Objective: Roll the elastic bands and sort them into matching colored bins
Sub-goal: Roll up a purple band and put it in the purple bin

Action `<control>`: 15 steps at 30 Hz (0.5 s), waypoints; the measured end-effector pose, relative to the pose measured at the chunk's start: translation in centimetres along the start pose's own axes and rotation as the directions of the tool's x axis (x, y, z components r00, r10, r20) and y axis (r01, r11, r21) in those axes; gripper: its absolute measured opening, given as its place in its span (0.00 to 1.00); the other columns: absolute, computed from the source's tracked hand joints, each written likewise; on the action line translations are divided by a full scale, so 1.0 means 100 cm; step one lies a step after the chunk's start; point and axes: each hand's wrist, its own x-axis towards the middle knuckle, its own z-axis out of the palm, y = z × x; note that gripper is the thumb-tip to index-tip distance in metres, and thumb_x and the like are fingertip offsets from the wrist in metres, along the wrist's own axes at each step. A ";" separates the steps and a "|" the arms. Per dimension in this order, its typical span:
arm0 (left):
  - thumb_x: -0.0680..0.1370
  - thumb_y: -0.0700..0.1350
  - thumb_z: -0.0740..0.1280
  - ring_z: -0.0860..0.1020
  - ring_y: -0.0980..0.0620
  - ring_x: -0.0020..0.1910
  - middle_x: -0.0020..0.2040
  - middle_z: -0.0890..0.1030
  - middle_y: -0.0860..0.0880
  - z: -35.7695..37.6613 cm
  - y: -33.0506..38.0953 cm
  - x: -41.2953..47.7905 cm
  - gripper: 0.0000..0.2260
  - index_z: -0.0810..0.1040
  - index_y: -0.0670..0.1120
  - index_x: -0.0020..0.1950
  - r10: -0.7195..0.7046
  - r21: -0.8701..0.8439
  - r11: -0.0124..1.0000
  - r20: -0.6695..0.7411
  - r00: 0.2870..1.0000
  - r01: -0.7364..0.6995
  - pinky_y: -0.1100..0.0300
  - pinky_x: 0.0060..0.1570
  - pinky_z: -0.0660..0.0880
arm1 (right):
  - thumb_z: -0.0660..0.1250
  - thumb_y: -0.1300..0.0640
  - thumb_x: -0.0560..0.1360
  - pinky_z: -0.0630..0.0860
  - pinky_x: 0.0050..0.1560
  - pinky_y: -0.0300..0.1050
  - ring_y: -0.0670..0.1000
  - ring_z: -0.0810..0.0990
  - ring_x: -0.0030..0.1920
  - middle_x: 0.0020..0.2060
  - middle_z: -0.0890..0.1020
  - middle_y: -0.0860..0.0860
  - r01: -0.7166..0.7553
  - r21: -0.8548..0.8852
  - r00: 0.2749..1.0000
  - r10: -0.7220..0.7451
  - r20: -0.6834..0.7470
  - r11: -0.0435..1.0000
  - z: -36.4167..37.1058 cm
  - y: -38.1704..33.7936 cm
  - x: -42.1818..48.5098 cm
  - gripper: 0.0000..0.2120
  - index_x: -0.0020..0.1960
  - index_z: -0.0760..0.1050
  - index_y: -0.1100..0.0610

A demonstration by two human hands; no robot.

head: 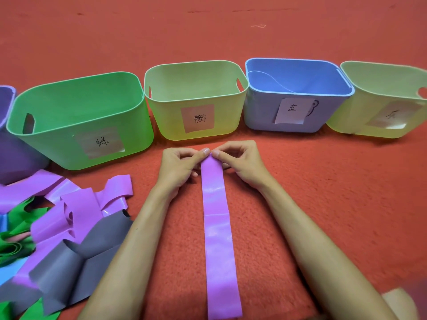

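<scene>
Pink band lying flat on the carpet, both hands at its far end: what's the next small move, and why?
Probably fold the far tip toward you to start the roll: left hand and right hand pinch the far end of the pink band, which lies straight, flat and unrolled.

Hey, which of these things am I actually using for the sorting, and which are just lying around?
In use: pink band, left hand, right hand, pile of bands, green bin, blue bin.
Lying about: thread on the carpet, string inside blue bin.
</scene>
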 end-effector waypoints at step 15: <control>0.76 0.41 0.76 0.80 0.57 0.32 0.38 0.86 0.46 -0.005 0.000 0.000 0.07 0.86 0.38 0.49 0.004 -0.034 0.999 0.051 0.999 -0.002 0.67 0.28 0.71 | 0.75 0.61 0.77 0.79 0.43 0.52 0.53 0.87 0.43 0.44 0.89 0.55 -0.067 0.040 0.998 0.067 0.016 0.997 -0.001 -0.004 -0.004 0.04 0.50 0.87 0.56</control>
